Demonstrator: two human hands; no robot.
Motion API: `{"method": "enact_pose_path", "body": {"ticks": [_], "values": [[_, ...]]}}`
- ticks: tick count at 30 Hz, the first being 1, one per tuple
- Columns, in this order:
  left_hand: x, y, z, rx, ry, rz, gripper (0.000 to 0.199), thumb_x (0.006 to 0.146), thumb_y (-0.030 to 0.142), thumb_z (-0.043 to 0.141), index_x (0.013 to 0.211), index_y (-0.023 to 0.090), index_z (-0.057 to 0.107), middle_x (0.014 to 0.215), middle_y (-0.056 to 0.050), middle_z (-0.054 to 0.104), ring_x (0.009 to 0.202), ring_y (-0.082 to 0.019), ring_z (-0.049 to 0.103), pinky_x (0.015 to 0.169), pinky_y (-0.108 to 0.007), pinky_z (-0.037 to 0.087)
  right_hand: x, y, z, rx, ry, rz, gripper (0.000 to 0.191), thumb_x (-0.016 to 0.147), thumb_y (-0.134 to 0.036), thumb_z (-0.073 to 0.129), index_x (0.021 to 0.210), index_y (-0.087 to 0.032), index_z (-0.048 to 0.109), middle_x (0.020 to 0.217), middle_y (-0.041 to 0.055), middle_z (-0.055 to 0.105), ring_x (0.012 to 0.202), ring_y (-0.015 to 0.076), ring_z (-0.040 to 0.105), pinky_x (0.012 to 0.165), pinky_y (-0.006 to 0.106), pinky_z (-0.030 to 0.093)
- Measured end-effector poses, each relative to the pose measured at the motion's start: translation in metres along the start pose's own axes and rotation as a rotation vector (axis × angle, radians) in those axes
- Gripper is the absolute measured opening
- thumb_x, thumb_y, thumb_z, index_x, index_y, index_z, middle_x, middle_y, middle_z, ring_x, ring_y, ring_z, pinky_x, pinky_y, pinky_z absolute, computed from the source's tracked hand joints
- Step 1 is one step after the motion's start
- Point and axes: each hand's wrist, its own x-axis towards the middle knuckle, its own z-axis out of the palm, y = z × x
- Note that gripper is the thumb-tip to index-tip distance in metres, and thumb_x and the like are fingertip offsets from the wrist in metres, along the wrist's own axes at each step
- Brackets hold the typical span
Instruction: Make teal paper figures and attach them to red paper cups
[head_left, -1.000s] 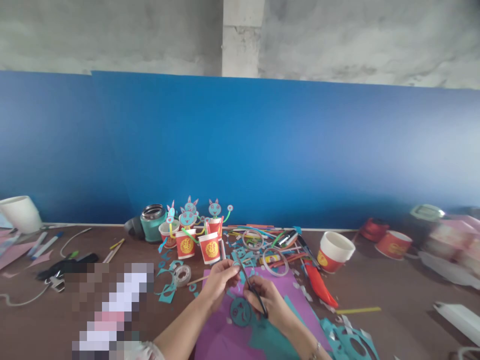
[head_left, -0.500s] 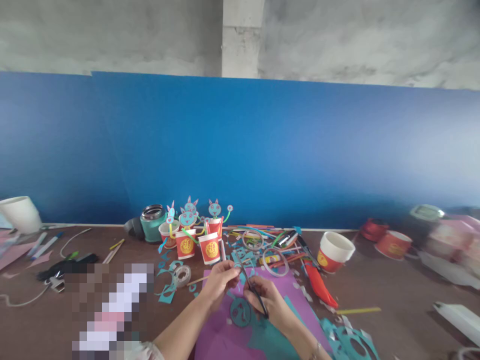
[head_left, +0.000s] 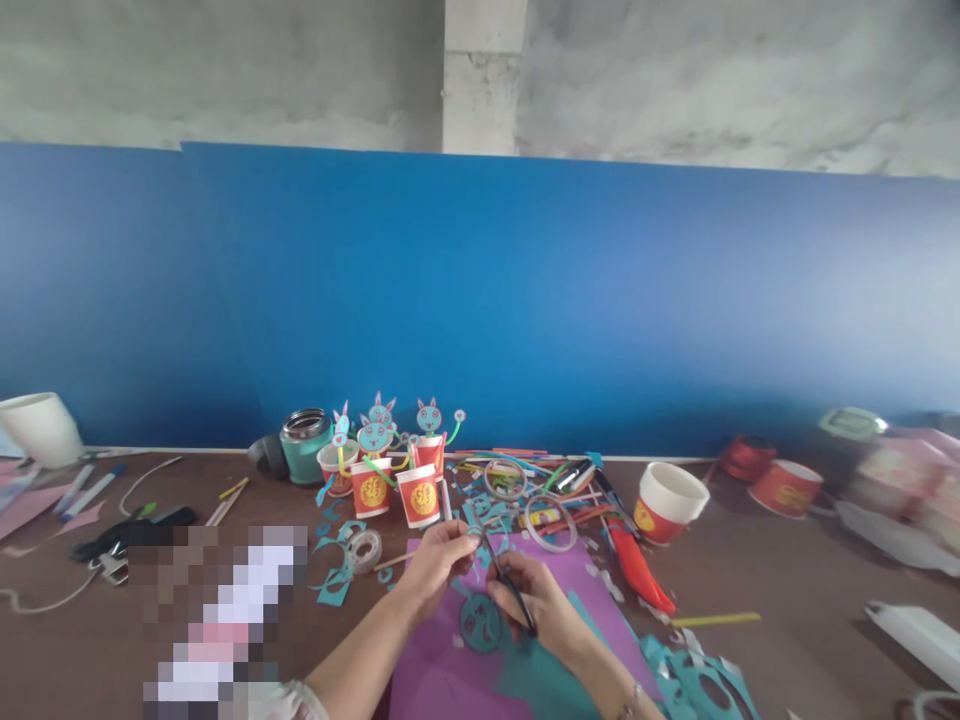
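Note:
My right hand is closed around the black handles of a pair of scissors, whose blades point up and left. At the blade tips, my left hand pinches a small blue paper piece, partly hidden by the fingers. Beneath both hands lies a purple paper sheet. On it rests a round blue paper face with drawn lines, just left of my right hand. A larger teal sheet lies partly under my right wrist.
Red-and-white paper cups with blue cat faces stand behind my left hand, near a tape roll and a teal jar. Straws and pens are heaped farther back. Stacked cups, a red pouch and paper offcuts lie right.
Both hands stay almost in place, with the scissors still at the small paper piece. Only a very slight shift shows around the fingers.

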Motion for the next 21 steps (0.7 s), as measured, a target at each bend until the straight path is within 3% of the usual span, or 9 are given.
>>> {"method": "enact_pose_path", "body": {"ticks": [5,11,21], "values": [[-0.0005,0.0015,0.0011,0.01,0.031,-0.017,0.031,0.058,0.037,0.075,0.058,0.015,0.053,0.044,0.006,0.049,0.04,-0.005,0.038,0.044,-0.02,0.024,-0.0008,0.0002,-0.0003,-0.005,0.006,0.008,0.029,0.067,-0.04,0.069,0.072,-0.016,0.053,0.044,-0.0098,0.041,0.032,0.0032,0.034,0.032,0.015,0.032],[-0.0017,0.0011,0.0017,0.004,0.045,-0.039,0.033,0.059,0.04,0.075,0.064,0.016,0.054,0.054,0.0,0.063,0.045,-0.008,0.051,0.046,-0.019,0.031,0.0006,0.0006,-0.0002,-0.008,0.011,0.01,0.029,0.067,-0.04,0.068,0.072,-0.016,0.053,0.044,-0.0101,0.04,0.032,0.0033,0.033,0.032,0.016,0.033],[-0.0024,0.0022,0.0021,-0.017,0.042,-0.042,0.029,0.059,0.035,0.076,0.061,0.014,0.056,0.049,0.002,0.059,0.041,-0.005,0.047,0.045,-0.018,0.03,-0.0002,-0.0009,0.0004,0.017,0.0,-0.001,0.029,0.066,-0.039,0.069,0.071,-0.016,0.053,0.044,-0.0102,0.039,0.033,0.0031,0.033,0.032,0.015,0.032]]}}
